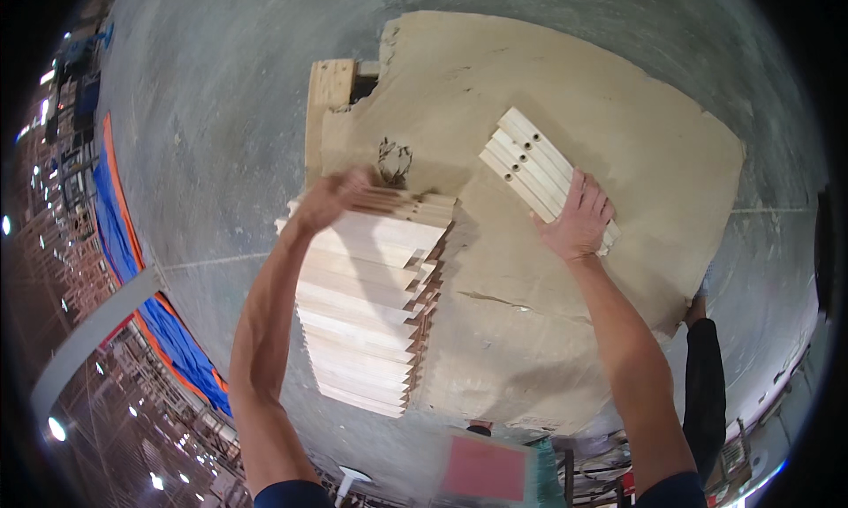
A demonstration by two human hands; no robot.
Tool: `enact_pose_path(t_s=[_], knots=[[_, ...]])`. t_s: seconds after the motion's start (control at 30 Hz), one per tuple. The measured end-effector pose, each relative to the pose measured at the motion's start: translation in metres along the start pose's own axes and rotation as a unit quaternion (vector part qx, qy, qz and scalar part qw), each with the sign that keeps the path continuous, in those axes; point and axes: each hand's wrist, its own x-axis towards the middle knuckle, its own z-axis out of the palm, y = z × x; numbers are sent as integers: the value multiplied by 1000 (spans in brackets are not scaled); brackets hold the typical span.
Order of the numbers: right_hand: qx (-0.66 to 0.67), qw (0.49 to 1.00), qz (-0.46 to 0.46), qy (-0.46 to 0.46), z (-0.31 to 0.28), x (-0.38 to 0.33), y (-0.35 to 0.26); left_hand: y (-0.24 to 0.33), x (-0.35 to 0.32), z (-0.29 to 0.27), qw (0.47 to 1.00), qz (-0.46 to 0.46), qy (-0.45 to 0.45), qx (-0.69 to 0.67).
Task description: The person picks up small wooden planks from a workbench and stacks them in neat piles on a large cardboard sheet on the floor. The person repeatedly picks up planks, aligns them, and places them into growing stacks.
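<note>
A small set of pale wooden slats (527, 162) with dark holes lies slantwise on the cardboard sheet (658, 146), well in from its far and right edges, the right hand (579, 218) grasping its near end between thumb and fingers. Toward the sheet's left edge stands a stack of notched boards (362, 287); the blurred left hand (334, 197) is at its far end, and whether its fingers grip anything I cannot tell.

Grey floor (221, 110) all around the cardboard sheet (654, 155), scuffed and streaked! Well off its left edge runs a blue tarp (108, 216) trimmed in orange, bright lamps (56, 428) glowing beyond, and past the near edge, a pinkish-red panel (484, 466)!
</note>
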Motion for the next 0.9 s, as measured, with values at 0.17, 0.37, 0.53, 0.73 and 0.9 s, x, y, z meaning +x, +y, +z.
enact_pose_path(t_s=[0.17,0.37,0.53,0.73,0.9], knots=[[-9,1000,-21,21,5,-2,-11,-97,-64,-62,915,-122,384,-35],[-35,999,-27,22,6,-3,-8,-125,-71,-17,877,-93,351,-315],[200,969,-122,72,19,-61,-53,-127,-84,-30,898,-117,402,-135],[763,640,89,-14,53,-106,-229,-140,-79,-21,895,-102,276,-334],[792,595,125,49,66,-107,-245,-143,-79,-17,877,-126,227,-404]])
